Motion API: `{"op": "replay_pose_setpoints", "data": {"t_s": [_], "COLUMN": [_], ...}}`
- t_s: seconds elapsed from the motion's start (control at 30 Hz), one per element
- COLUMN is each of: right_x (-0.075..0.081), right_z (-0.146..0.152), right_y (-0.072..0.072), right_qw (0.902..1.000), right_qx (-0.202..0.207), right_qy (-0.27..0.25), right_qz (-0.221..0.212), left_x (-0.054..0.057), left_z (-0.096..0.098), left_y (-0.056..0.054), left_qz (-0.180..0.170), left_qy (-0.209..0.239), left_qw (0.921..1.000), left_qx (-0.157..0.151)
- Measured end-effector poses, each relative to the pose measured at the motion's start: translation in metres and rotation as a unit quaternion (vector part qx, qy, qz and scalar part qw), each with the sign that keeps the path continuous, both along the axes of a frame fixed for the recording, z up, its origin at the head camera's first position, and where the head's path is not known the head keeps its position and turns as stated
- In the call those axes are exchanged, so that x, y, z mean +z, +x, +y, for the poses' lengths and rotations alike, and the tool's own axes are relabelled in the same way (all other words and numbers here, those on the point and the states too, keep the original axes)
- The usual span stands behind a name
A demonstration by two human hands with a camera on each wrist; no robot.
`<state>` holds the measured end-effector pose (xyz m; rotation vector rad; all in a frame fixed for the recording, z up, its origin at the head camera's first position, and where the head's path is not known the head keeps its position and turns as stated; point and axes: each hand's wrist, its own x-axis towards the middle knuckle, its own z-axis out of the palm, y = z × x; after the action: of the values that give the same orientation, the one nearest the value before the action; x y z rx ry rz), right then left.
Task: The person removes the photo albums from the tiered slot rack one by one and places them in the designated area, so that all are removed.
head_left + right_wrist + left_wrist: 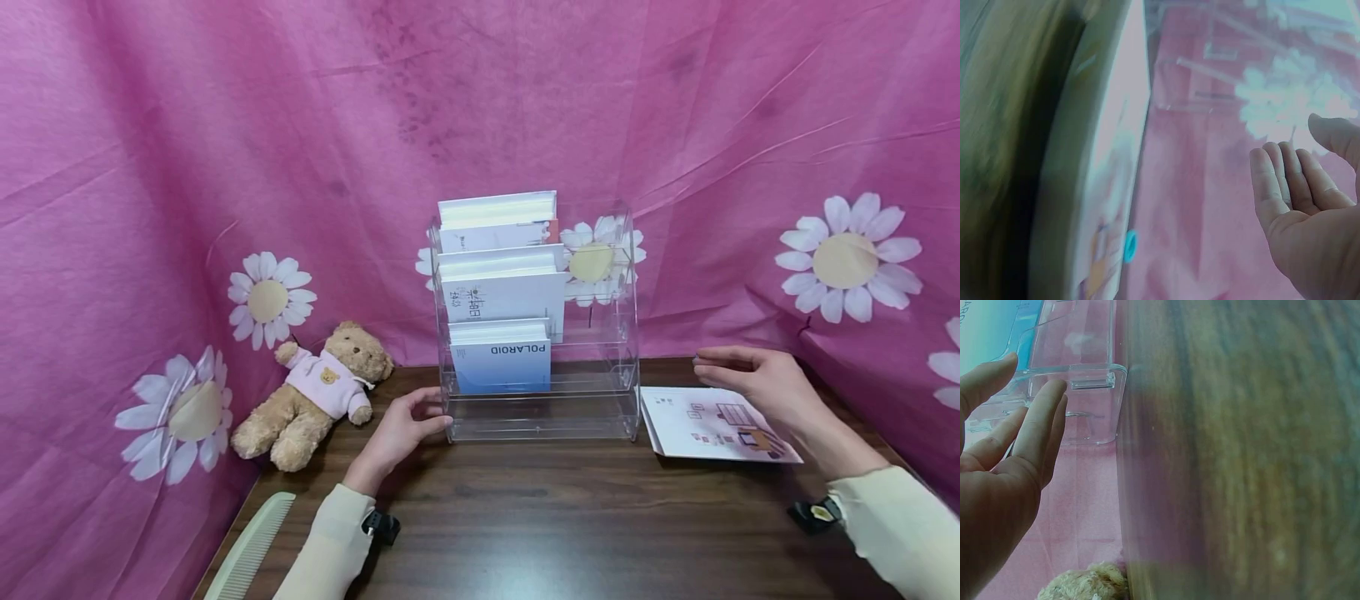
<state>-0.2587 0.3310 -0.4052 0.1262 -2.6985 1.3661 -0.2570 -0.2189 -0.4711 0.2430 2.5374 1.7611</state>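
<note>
A clear acrylic tiered rack [581,410] stands on the table, with three white-edged books in its left half. The front one is a blue-and-white book [501,367] marked POLAROID; behind it are a white book [506,298] and a higher white book [491,239]. At the rack's lower left side is my left hand [405,429], its fingers extended and fingertips right at the clear wall. My right hand [765,383] hovers over the far right part of a white illustrated book [712,425], which lies flat beside the rack. In the right wrist view its fingers hold nothing.
At the left, a teddy bear [322,392] in a pale top leans by the pink flowered cloth [337,125]. A pale green comb [251,546] lies at the table's left edge. Past the flat book, a small teal ring-shaped thing [1130,245] shows.
</note>
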Motion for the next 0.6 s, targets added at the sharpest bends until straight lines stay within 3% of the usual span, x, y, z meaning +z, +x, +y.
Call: {"op": "replay_pose_setpoints", "data": {"t_s": [0.37, 0.6], "right_x": [0.024, 0.035], "right_z": [-0.044, -0.077], "right_y": [0.003, -0.005], "right_qw": [0.9997, 0.998], "right_qx": [0.022, 0.056], "right_qy": [0.0, -0.02], "right_qz": [0.007, 0.022], "left_x": [-0.002, -0.001], "left_z": [0.001, 0.0], "left_y": [-0.001, -0.001], "left_qz": [0.002, -0.006], "left_qy": [0.0, 0.002], "left_qw": [1.0, 1.0], "left_qx": [-0.004, 0.001]}}
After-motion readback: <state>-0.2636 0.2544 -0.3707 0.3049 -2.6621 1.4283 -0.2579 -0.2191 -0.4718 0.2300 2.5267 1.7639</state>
